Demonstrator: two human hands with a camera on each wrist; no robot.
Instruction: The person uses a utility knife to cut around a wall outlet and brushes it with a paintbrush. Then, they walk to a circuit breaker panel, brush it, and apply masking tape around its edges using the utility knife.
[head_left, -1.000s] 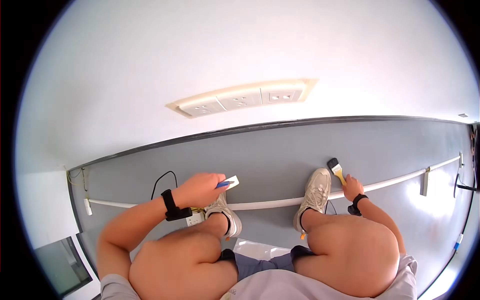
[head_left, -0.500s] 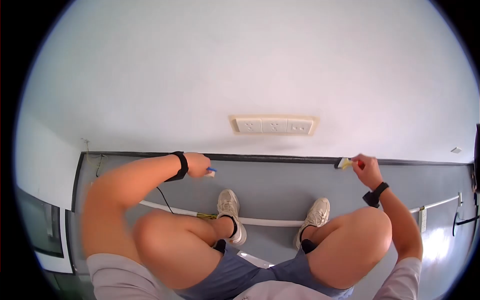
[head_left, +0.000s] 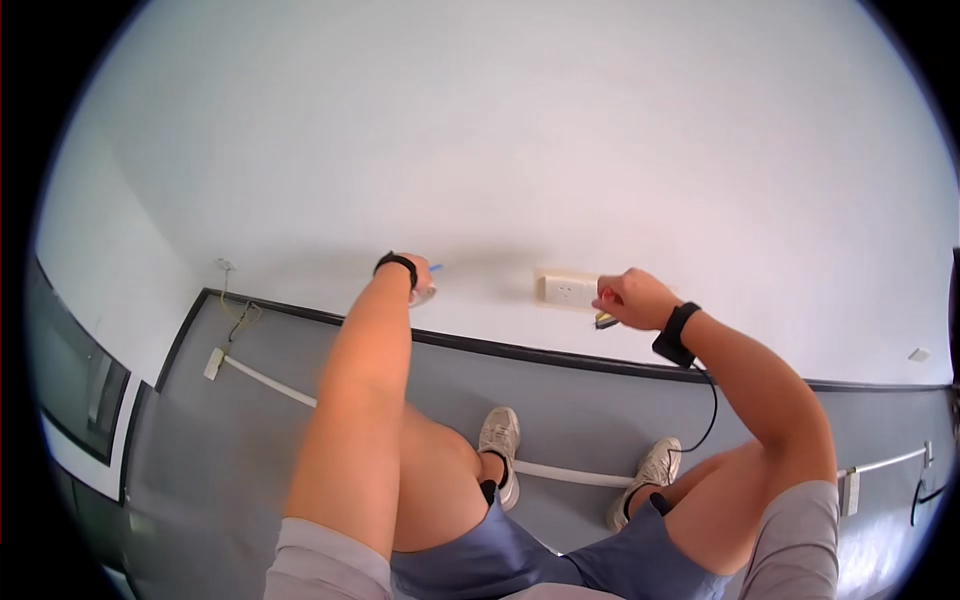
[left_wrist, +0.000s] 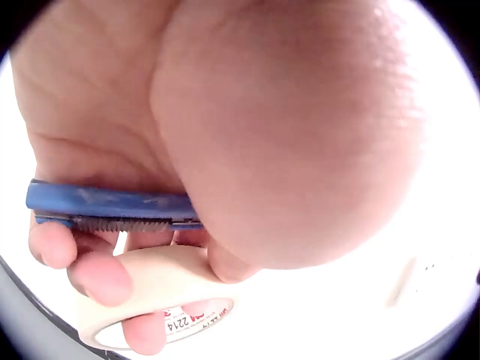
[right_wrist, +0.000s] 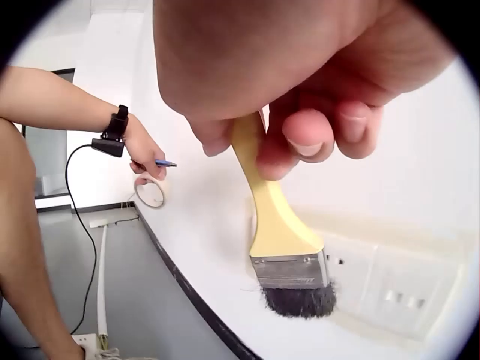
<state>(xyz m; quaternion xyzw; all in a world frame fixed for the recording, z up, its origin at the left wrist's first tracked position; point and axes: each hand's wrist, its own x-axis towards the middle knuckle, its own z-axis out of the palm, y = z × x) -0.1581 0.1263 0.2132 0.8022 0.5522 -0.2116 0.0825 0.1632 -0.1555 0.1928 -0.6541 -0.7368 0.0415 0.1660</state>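
In my left hand (left_wrist: 285,127) are a blue ridged tool (left_wrist: 112,201), held across the palm, and a cream roll of tape (left_wrist: 150,277) gripped by the fingers. The right wrist view shows the tape roll (right_wrist: 150,190) hanging from that hand near the white wall. My right hand (right_wrist: 315,75) pinches the yellow handle of a brush (right_wrist: 277,225); its dark bristles point down in front of the wall socket panel (right_wrist: 382,285). Whether the bristles touch the panel I cannot tell. In the head view the right hand (head_left: 640,299) covers part of the panel (head_left: 566,290).
Tape borders the socket panel. A dark skirting strip (head_left: 480,349) runs along the wall's foot. On the grey floor lie a white conduit (head_left: 575,474) and a black cable (head_left: 712,420), near two shoes (head_left: 499,432). A dark window (head_left: 75,350) is at the left.
Both hands have risen from low by the floor to the wall, the right one with the brush to the socket panel. The left still holds the tape roll and blue tool. The head view has shifted.
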